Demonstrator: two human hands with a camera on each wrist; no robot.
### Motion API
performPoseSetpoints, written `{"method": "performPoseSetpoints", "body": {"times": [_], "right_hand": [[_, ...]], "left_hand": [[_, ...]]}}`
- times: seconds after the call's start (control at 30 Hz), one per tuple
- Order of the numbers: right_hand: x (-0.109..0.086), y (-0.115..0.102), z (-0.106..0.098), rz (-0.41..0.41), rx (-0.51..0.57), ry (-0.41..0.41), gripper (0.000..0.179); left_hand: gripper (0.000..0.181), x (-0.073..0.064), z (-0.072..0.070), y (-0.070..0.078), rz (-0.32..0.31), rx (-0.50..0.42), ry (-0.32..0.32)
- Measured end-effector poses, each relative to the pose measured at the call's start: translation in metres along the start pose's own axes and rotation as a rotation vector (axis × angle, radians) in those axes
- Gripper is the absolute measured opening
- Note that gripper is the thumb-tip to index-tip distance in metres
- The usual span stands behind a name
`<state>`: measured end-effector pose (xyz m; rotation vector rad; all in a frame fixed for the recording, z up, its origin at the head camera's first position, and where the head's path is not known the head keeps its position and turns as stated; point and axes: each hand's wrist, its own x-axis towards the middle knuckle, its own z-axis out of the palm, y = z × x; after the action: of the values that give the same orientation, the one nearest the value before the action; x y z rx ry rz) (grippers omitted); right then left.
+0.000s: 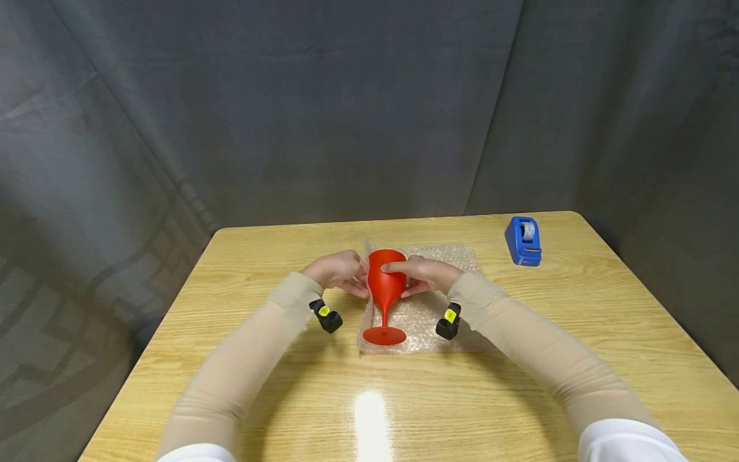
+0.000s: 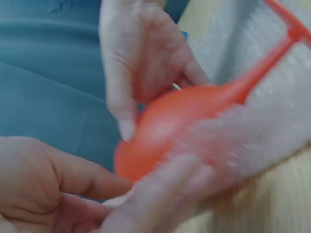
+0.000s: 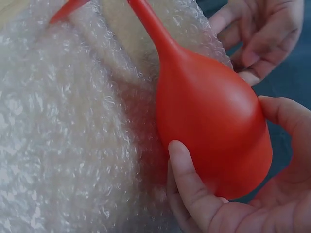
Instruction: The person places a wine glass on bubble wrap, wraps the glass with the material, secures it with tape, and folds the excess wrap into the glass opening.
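A red wine goblet [image 1: 385, 285] lies on its side on a sheet of bubble wrap [image 1: 424, 324], its foot toward me. My right hand [image 1: 430, 273] holds the goblet's bowl, thumb on one side and fingers on the other, as the right wrist view shows on the red bowl [image 3: 214, 116]. To the left, my left hand [image 1: 342, 269] pinches the wrap's left edge, which is raised against the bowl. In the left wrist view the lifted bubble wrap [image 2: 233, 145] covers part of the bowl, and the left fingers are blurred.
A blue tape dispenser [image 1: 523, 242] with a roll of clear tape stands at the back right of the wooden table [image 1: 462, 404]. Dark grey curtains [image 1: 346, 115] hang behind and beside the table. Each wrist bears a small black camera.
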<state>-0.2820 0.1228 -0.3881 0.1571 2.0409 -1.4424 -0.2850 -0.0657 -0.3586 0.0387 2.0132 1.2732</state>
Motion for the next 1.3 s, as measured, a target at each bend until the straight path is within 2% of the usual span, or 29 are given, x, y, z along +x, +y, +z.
{"method": "performPoseSetpoints", "body": {"times": [0.13,0.23,0.37,0.5,0.67,0.77,0.97,1.13,1.3], "right_hand": [[0.001,0.002,-0.002,0.004,0.017,-0.013,0.058],[0.002,0.003,-0.003,0.012,0.026,-0.029,0.057],[0.003,0.005,-0.005,0.019,0.039,-0.049,0.056],[0.002,0.005,-0.006,0.029,0.038,-0.044,0.054],[0.002,0.006,-0.007,0.036,0.037,-0.046,0.051],[0.002,0.007,-0.008,0.039,0.056,-0.064,0.05],[0.004,0.01,-0.012,0.042,0.129,-0.106,0.051],[0.005,0.014,-0.017,0.042,0.18,-0.144,0.046],[0.005,0.017,-0.027,0.037,0.244,-0.228,0.038]], "left_hand": [[0.005,0.006,-0.001,-0.012,0.032,-0.077,0.064],[0.012,0.01,0.001,-0.021,0.051,-0.137,0.107],[0.014,0.014,0.002,-0.028,0.041,-0.211,0.143],[0.013,0.016,0.003,-0.033,0.035,-0.218,0.157],[0.017,0.016,0.005,-0.038,0.023,-0.222,0.147],[0.016,0.016,0.005,-0.039,0.027,-0.245,0.12],[0.028,0.017,0.007,-0.036,0.039,-0.262,0.067],[0.022,0.018,0.009,-0.032,0.048,-0.228,0.062],[0.019,0.018,0.012,-0.028,0.069,-0.182,0.064]]}}
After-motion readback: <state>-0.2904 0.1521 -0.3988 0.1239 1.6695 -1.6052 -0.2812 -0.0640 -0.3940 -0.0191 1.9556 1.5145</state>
